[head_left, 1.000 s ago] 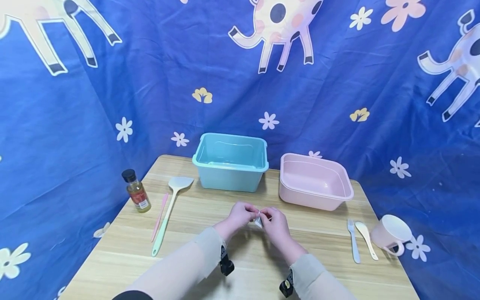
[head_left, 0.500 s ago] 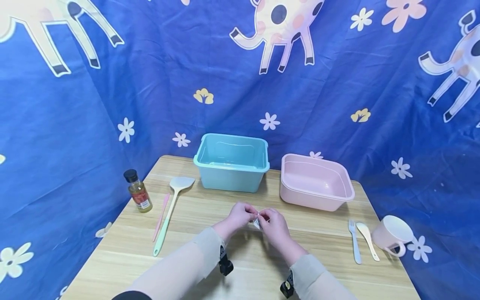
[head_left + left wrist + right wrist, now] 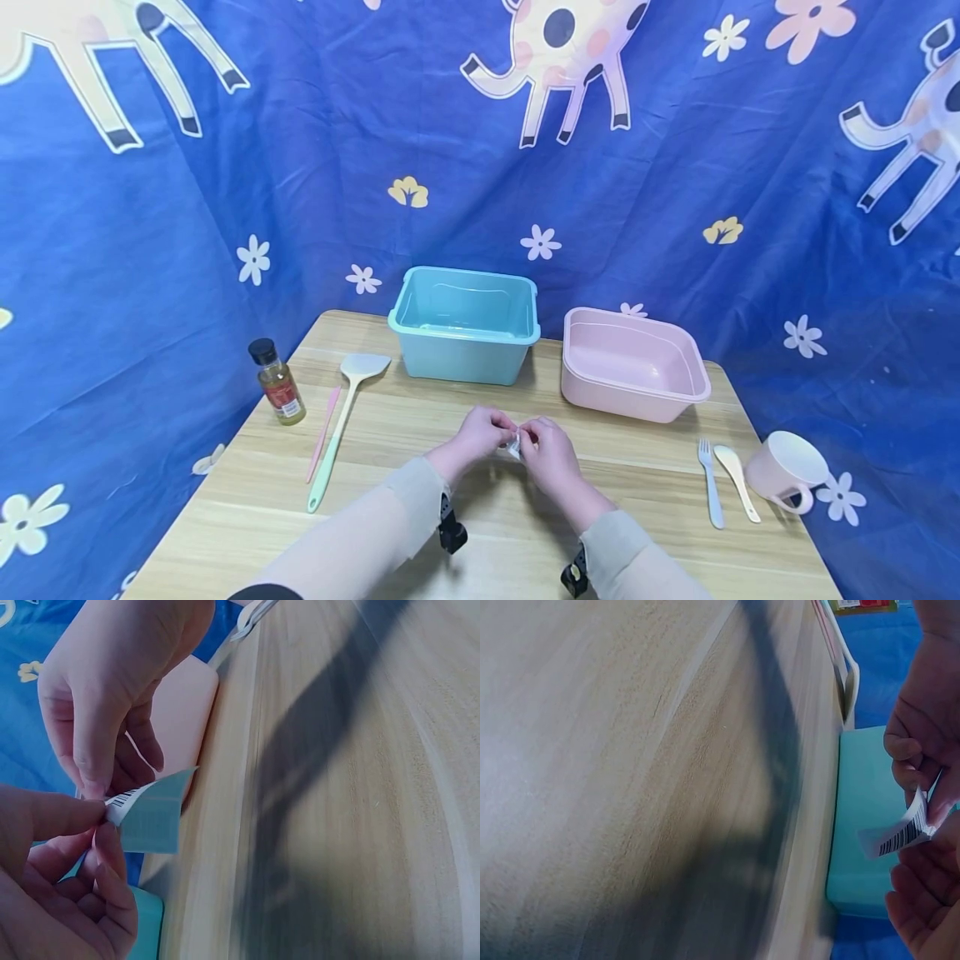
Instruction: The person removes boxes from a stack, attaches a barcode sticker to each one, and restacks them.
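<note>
A small white label with a black barcode (image 3: 904, 837) is held up between both hands over the middle of the table. My left hand (image 3: 482, 432) pinches its edge between thumb and fingers. From the other side my right hand (image 3: 552, 452) pinches the same edge, fingertips close against those of the left. In the left wrist view the label (image 3: 156, 819) bends outward, its pale, see-through flap hanging free below the fingertips. Part of its upper edge is hidden by the fingers.
Behind the hands stand a turquoise bin (image 3: 465, 358) and a pink bin (image 3: 618, 402). At left are a sauce bottle (image 3: 282, 392), a pink knife (image 3: 322, 435) and a spatula (image 3: 335, 442). At right lie a blue fork (image 3: 711, 487) and a spoon (image 3: 737, 483) beside a mug (image 3: 772, 471).
Both hands keep their pinch on the label in nearly the same spot, with only slight fingertip movement. The label's hanging part has tilted a little. The whole view has shifted slightly.
</note>
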Tool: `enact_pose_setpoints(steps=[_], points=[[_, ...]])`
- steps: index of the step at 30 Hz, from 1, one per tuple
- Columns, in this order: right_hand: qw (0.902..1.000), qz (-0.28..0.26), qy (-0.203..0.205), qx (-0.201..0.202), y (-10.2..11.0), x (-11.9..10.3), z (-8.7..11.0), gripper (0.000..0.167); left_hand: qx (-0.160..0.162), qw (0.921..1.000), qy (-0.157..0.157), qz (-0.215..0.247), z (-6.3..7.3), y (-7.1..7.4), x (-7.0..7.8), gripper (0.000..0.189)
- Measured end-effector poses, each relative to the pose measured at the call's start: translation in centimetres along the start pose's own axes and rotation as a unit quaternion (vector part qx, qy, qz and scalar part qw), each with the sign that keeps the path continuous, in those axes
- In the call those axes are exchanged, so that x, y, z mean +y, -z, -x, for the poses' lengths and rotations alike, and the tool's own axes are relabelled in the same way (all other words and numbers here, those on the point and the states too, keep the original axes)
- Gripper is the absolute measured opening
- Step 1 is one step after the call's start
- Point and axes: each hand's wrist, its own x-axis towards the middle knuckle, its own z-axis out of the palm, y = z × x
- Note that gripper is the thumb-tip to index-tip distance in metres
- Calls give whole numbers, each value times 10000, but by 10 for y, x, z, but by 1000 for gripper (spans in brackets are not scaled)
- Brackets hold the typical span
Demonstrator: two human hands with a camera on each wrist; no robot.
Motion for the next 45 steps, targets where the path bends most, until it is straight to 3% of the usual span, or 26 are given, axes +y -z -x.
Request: enact_pose_setpoints(steps=[16, 25, 33, 45], points=[[9876, -1112, -1087, 233, 5, 3, -2, 7, 176, 9994, 76, 280, -2, 2, -9, 12], [9816, -1268, -1354, 456, 13, 11, -5, 8, 321, 9981, 263, 460, -5, 4, -17, 13], [9765, -1347, -1532, 698, 18, 18, -9, 9, 421, 9948, 647, 660, -3, 5, -20, 11], [9672, -1385, -1855, 1048, 32, 23, -10, 11, 264, 9936, 929, 579, -4, 2, -35, 9]])
